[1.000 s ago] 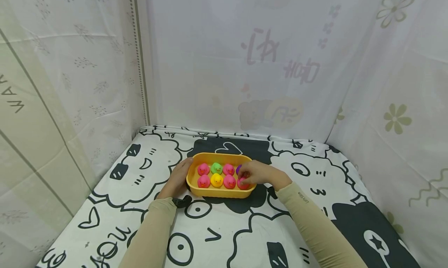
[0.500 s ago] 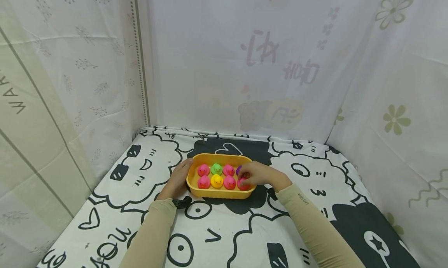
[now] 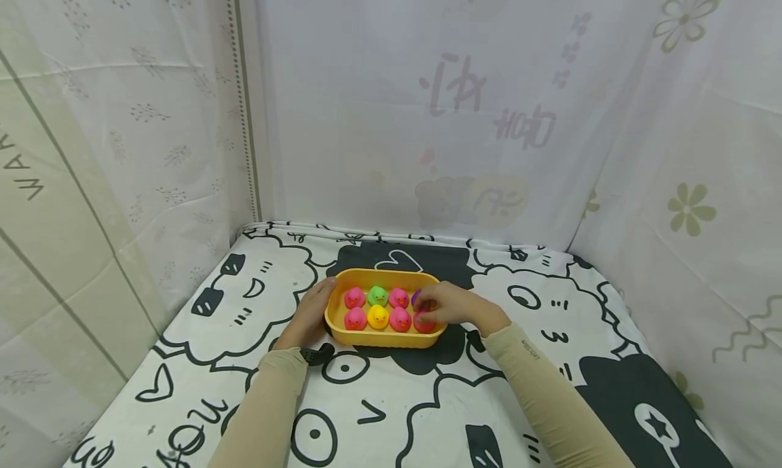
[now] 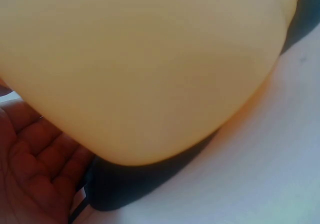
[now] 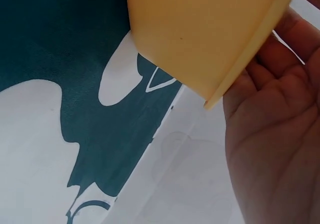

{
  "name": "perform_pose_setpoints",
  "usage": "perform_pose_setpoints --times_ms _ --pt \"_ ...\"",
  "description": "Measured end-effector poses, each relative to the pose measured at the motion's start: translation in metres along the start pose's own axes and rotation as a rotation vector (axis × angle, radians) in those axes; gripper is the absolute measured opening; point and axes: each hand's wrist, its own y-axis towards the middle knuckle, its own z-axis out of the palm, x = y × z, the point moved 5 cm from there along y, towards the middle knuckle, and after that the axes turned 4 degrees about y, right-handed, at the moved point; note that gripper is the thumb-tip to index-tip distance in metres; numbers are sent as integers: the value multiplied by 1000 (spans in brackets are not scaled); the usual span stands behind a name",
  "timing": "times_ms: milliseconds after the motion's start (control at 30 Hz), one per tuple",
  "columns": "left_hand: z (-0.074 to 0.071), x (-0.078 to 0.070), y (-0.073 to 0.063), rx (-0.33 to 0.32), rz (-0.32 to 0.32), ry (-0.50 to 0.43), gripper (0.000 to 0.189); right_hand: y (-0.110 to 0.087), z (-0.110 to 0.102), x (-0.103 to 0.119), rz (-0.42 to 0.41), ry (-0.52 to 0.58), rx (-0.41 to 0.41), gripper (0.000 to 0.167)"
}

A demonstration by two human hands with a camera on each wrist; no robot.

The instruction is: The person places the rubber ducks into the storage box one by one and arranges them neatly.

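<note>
A yellow tray (image 3: pixel 391 341) with rounded corners holds rubber ducks in two rows: several pink ducks (image 3: pixel 400 319), a green duck (image 3: pixel 377 295), a yellow duck (image 3: pixel 378 316) and a mostly hidden purple duck (image 3: pixel 415 297). My left hand (image 3: pixel 310 313) rests along the tray's left end from outside, fingers extended up to the rim. Over the right rim reaches my right hand (image 3: pixel 449 301), its bent fingers down among the purple duck and the front right pink duck (image 3: pixel 424 325). I cannot tell whether it pinches either duck. In the right wrist view the palm is beside the tray wall (image 5: pixel 200 34).
A white cloth with black cartoon drawings (image 3: pixel 366 400) covers the table under the tray. Pale printed curtains (image 3: pixel 391 115) stand behind it and at both sides. A black band (image 3: pixel 319 353) is on the left wrist.
</note>
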Motion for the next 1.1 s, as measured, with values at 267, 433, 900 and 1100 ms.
perform_pose_setpoints --times_ms 267,433,900,1100 --pt "-2 2 1 -7 2 11 80 -5 -2 4 -54 107 -59 30" --pt "-4 3 2 6 14 0 81 -10 -2 4 -68 109 -115 31" --pt "-7 6 4 -16 9 24 83 -29 -2 -18 -16 76 -303 62" --pt "-9 6 2 -25 13 25 82 -37 -3 -26 76 54 -362 71"
